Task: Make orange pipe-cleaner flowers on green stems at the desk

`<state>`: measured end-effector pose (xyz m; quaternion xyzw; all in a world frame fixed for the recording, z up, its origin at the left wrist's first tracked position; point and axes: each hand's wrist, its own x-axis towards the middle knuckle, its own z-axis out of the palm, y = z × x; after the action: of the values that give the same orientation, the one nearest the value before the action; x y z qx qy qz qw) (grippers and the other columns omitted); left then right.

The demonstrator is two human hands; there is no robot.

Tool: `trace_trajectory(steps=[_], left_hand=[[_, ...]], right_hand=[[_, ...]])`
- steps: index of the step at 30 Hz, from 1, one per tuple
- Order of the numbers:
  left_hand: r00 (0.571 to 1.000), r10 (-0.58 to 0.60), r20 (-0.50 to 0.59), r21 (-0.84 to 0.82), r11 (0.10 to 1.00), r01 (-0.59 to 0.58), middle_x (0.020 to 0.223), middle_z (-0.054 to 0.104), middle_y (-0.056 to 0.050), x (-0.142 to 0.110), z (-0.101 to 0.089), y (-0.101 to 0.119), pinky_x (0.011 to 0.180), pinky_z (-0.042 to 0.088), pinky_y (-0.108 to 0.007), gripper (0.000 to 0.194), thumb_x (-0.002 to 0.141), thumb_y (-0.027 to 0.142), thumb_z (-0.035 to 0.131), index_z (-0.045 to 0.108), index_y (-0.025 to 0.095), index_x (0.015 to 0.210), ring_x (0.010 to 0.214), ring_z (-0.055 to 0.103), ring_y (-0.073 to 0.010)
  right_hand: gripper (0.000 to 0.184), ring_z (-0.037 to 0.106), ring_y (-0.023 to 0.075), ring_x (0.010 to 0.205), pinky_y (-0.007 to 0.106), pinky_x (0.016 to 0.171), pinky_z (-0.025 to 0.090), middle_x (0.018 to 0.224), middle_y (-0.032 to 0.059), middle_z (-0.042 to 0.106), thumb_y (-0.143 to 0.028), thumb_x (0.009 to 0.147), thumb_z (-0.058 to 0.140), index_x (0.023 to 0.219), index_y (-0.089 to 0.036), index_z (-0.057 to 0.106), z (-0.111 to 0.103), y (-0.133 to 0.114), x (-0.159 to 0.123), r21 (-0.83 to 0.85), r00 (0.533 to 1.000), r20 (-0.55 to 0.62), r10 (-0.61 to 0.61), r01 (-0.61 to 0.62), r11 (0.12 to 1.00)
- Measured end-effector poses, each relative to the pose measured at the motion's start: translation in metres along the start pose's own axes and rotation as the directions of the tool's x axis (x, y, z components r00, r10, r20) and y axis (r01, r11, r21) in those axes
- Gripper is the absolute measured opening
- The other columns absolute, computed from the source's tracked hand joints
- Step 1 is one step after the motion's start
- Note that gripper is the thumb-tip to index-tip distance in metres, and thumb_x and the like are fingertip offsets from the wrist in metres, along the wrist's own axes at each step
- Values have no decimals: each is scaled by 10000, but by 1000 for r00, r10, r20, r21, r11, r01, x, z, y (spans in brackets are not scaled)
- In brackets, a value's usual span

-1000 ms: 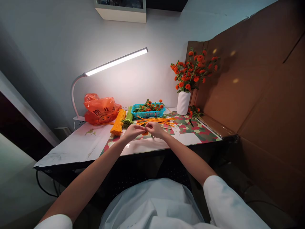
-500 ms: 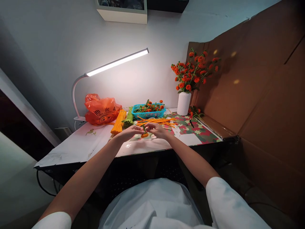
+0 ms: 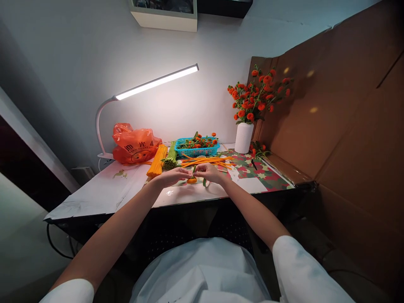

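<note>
Just above the table's front part, my left hand (image 3: 173, 177) pinches a small orange flower (image 3: 191, 181) at its green base; the bloom hangs downward. My right hand (image 3: 209, 173) meets it from the other side, fingertips closed at the short green stem (image 3: 194, 169). Below the right palm hangs a curved green strip (image 3: 205, 182) that looks like floral tape. Its upper part is hidden by the fingers. Both hands nearly touch at the flower.
Behind the hands lie loose orange pipe cleaners (image 3: 208, 160), with orange (image 3: 157, 162) and green bundles (image 3: 171, 158) to the left. A blue basket (image 3: 197, 151) holds flowers. Further out stand a red plastic bag (image 3: 135, 145), a lamp (image 3: 158, 82), a white vase (image 3: 243, 138) and a cardboard wall (image 3: 341, 97).
The flower's bloom has tipped slightly and its stem now stands more upright between my fingertips. The green strip now shows below my right hand.
</note>
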<state>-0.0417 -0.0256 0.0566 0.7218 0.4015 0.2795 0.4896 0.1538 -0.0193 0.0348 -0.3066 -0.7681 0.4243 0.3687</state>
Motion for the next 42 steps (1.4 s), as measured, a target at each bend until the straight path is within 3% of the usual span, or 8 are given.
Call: trace_trajectory(steps=[5,8,12,15,20,27,35,42], left_hand=[[971,11,-239,3,1000,-10,731,709,-68,6,5,0,709,458,-312,300,551,385,775,742,147,732,727,627,-205],[938,116,-326,210,977,-48,752,724,-64,7,10,4,718,464,-310,268,589,397,744,758,170,730,785,647,-231],[882,256,-395,547,837,1,821,732,-44,5,16,10,750,448,-297,180,607,376,726,763,214,676,877,643,-247],[878,265,-398,604,796,34,843,730,-45,6,18,6,754,443,-301,180,639,368,694,768,218,706,870,639,-243],[896,240,-374,508,861,-19,767,713,-44,10,16,-8,760,454,-298,216,660,398,660,743,199,676,806,637,-216],[954,198,-224,284,950,-130,815,682,-52,2,18,-12,739,462,-302,260,639,428,663,686,171,659,798,618,-207],[982,105,-157,-24,994,-111,651,548,7,-5,24,-21,615,384,-257,234,658,388,645,611,157,672,621,501,-126],[996,64,-64,-236,969,-78,764,609,-51,-5,17,-25,653,398,-281,260,631,377,694,655,146,743,711,549,-158]], right_hand=[[154,465,99,591,243,631,339,638,-23,569,-296,785,595,770,-151,643,7,-6,1,-315,970,-243,13,-92,945],[101,525,127,661,296,764,336,656,-12,615,-233,797,584,798,-165,659,13,-12,2,-479,929,-369,11,-201,854],[123,577,168,750,321,798,331,744,20,674,-268,810,587,790,-177,667,22,-17,5,-473,891,-450,60,-294,830],[135,591,176,755,295,741,352,756,29,680,-287,789,614,737,-177,674,25,-15,8,-374,877,-467,113,-312,873],[122,586,166,728,257,658,368,724,29,667,-283,721,674,698,-165,696,16,-5,8,-259,912,-393,118,-233,937],[208,551,125,634,233,600,394,680,18,646,-335,662,727,701,-134,692,-3,4,9,-45,994,-80,72,-75,996],[258,536,111,641,233,620,396,713,18,650,-387,687,727,718,-134,685,-4,7,9,-59,997,-71,40,-44,997],[263,575,143,790,256,709,430,808,32,640,-410,726,698,728,-152,651,-4,-7,2,-100,987,-85,-134,126,987]])
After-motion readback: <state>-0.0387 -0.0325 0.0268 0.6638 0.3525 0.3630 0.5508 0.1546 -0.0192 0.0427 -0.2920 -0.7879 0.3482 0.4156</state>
